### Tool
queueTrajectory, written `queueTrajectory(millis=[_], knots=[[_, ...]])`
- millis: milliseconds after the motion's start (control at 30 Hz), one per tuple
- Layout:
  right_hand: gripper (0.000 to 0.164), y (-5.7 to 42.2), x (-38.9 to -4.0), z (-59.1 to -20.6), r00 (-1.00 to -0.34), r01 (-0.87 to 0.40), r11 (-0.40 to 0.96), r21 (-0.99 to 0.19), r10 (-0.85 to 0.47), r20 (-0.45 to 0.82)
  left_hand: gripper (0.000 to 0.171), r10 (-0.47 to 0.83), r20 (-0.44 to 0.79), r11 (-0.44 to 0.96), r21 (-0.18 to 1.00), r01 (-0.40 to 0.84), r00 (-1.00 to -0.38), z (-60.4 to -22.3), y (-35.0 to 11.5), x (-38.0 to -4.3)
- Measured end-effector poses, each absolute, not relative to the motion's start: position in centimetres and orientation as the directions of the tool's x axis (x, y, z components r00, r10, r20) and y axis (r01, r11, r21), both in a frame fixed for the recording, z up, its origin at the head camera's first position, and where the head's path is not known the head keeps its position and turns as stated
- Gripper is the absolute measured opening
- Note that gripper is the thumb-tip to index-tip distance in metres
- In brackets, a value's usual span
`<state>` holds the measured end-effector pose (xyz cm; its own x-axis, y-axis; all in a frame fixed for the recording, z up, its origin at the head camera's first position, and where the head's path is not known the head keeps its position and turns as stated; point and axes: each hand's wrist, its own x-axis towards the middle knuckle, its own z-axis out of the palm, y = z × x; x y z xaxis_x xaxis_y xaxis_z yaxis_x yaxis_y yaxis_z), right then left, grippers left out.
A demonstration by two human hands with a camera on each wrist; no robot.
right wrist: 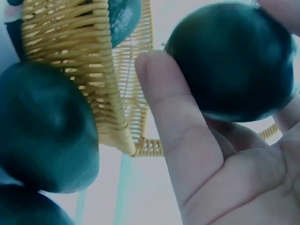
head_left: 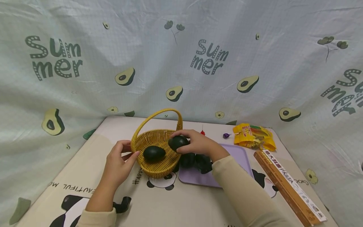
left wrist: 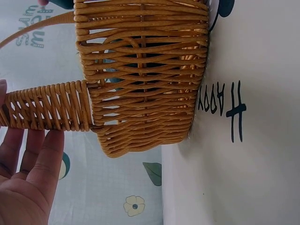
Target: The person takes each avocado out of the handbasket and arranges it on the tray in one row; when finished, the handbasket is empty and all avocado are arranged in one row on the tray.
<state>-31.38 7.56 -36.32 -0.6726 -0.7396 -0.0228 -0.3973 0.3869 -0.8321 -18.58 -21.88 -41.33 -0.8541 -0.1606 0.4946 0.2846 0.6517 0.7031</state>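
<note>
A yellow wicker basket point(head_left: 156, 173) stands on the table with one dark green avocado point(head_left: 154, 154) inside. My left hand point(head_left: 117, 162) pinches the lower left part of its handle point(left wrist: 51, 107) between thumb and fingers. Over the basket's right rim, my right hand point(head_left: 197, 143) holds a second avocado point(right wrist: 229, 61), thumb and fingers around its sides. More avocados point(head_left: 187, 160) lie on the lilac tray point(head_left: 193, 180) just right of the basket, partly beneath the right wrist. In the right wrist view, one tray avocado point(right wrist: 51, 129) appears close beside the basket's wall.
At the back right lie a yellow snack bag point(head_left: 253, 137) and a purple lollipop point(head_left: 226, 136). A red lollipop point(head_left: 202, 132) is behind the right hand. A long brown pasta box point(head_left: 290, 187) lies along the table's right side. A printed curtain point(head_left: 147, 47) hangs behind the table.
</note>
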Motion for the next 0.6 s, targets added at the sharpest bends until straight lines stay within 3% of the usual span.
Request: queueTrajectory(millis=[233,600], knots=[[0.047,9.3,-30.9,-36.8,-0.74,-0.326,0.427,-0.844,-0.671,-0.054,0.04,-0.157,0.5,0.647,0.703,0.294,-0.852,-41.3,-21.9,-18.8],[0.047,12.4,-30.8,-38.3,-0.773,-0.358,0.458,-0.814,-0.635,-0.017,0.04,-0.163,0.495,0.648,0.706,0.286,-0.853,-41.1,-21.8,-18.4]])
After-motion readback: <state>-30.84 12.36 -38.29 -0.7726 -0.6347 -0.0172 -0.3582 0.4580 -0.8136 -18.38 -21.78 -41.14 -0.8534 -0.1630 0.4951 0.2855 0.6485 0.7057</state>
